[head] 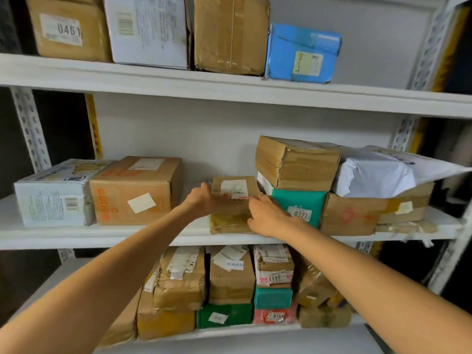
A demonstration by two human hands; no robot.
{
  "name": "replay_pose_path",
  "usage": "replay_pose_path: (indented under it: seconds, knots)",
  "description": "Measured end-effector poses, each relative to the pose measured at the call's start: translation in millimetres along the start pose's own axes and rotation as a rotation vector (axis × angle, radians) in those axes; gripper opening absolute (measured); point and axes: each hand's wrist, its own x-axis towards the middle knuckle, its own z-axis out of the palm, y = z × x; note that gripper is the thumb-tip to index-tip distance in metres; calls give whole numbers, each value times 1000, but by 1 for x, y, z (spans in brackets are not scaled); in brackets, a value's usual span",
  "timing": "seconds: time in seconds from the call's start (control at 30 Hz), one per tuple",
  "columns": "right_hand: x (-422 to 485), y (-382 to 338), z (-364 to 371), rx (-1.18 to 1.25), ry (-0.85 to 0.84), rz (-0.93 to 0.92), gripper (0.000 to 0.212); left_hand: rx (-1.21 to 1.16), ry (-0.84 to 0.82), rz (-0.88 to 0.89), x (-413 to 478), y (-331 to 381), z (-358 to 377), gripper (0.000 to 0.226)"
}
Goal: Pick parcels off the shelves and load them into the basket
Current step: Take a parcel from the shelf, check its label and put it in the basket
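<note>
Head view has us facing a white shelf rack (pixel 229 90), both bare arms stretched out to the middle shelf (pixel 127 236). The small brown parcel (pixel 236 186) sits near the front of that shelf, between the big cardboard box (pixel 138 190) on its left and the green parcel (pixel 298 208) marked 0371 on its right. It has a white label on top.

Our left hand (pixel 204 201) lies on the parcel's left side. The thumb is raised against the upper left corner and the fingers reach across the top as far as the label, so the hand clasps that edge. Our right hand (pixel 265 217) meets the parcel at its right front edge, fingers curled in against it, and it hides part of the green parcel's face. The two hands are close together, with the parcel held between them.

Below the label the front looks yellowish and taped. We cannot tell whether that is the same parcel or a second one under it.

A taped brown box (pixel 296 162) rests on the green parcel, and a white bag (pixel 378 172) lies further right.
</note>
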Motion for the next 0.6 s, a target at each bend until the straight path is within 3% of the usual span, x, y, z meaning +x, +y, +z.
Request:
replay_pose_path:
  seconds: [0.07, 0.17, 0.33, 0.4, 0.6]
  knots:
    - [4, -2, 6, 44, -39, 25, 34, -125, -52, -136, 1, 4, 4, 71]
    - [8, -9, 16, 158, -42, 76, 34, -289, -91, -244, 3, 1, 7, 49]
    - [15, -14, 24, 389, 184, 157, 32, -428, -49, -225, 7, -14, 7, 32]
    - [21, -13, 24, 440, 269, 180, 43, -447, -28, -220, 4, -19, 4, 31]
    - [44, -29, 46, 375, 201, 227, 54, -465, -15, -255, -8, -40, -17, 28]
